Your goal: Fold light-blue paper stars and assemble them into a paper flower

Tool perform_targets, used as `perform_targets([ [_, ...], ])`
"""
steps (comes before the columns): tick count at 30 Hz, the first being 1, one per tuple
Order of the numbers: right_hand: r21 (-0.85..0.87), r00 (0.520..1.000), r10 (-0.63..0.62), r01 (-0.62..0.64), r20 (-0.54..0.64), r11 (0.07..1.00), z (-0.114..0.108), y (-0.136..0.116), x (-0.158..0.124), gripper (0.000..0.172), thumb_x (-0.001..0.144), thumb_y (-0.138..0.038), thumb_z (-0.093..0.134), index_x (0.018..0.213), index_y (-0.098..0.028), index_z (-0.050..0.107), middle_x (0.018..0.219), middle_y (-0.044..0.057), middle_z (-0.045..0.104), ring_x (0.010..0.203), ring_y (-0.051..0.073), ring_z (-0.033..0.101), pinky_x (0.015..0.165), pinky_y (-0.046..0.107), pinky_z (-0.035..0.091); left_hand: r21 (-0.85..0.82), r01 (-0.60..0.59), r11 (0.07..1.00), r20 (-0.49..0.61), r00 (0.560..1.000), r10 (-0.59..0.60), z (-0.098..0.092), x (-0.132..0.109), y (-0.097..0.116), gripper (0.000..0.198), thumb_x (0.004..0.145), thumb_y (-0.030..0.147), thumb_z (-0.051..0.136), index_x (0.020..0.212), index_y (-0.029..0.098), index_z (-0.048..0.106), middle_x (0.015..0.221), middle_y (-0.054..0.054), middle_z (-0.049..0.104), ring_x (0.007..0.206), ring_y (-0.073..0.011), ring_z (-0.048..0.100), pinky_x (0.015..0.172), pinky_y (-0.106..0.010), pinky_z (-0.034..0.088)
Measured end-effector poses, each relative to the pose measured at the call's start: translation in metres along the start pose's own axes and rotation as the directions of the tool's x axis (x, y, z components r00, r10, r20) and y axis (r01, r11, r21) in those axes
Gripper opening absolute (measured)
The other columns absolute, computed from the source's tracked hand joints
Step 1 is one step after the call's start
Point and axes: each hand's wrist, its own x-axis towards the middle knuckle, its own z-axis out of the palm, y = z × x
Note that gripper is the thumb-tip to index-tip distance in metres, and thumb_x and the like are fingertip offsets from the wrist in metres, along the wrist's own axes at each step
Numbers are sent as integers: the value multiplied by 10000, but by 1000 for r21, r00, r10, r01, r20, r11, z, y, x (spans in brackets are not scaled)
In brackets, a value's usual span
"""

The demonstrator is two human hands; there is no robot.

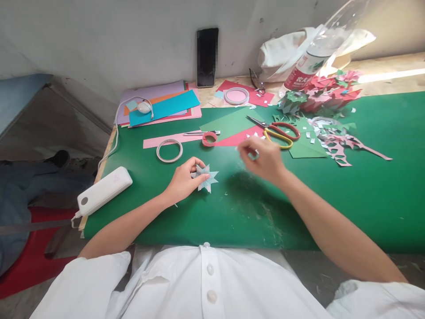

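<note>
Scissors [267,127] and coloured paper [172,106] suggest a craft workspace.

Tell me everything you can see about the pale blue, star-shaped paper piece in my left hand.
The pale blue, star-shaped paper piece looks folded, with whitish patches and sharp points spreading from its middle. Your bare left hand grips its left side, the thumb across its face, hiding part of it. It is above the smooth green table surface; whether it touches that, I can't tell.
</note>
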Motion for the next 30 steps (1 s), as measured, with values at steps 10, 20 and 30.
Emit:
perform_targets([
  [10, -577, 462, 803, -795, -375, 188, -97, 140, -10, 352, 803, -194, 613, 1119, -124, 753, 1049, 245, 729, 1015, 353, 673, 808, 432, 466, 55, -17, 998, 22, 1000, 16, 0, 3, -2, 132, 856, 280, 591, 948, 206, 532, 787, 43, 564, 616, -70, 529, 568, -187, 424],
  [20, -720, 372, 911, -680, -177, 139, -95, 143, -5, 350, 790, -244, 693, 1093, -90, 775, 1075, 313, 693, 965, 324, 632, 627, 377, 284, 36, -35, 999, -34, 999, 36, -1, 2, -2, 257, 773, 309, 680, 1003, 209, 624, 869, 21, 575, 611, -70, 530, 585, -208, 452],
  [30, -287, 908, -402, 418, 118, 862, -16, -11, 4, 323, 960, -312, 542, 667, -179, 551, 612, 7, 568, 597, 104, 440, 577, 255, 318, 81, -3, 997, -50, 999, 7, 1, 3, 1, 304, 721, 309, 721, 983, 204, 610, 855, 19, 655, 553, -57, 459, 564, -211, 421],
])
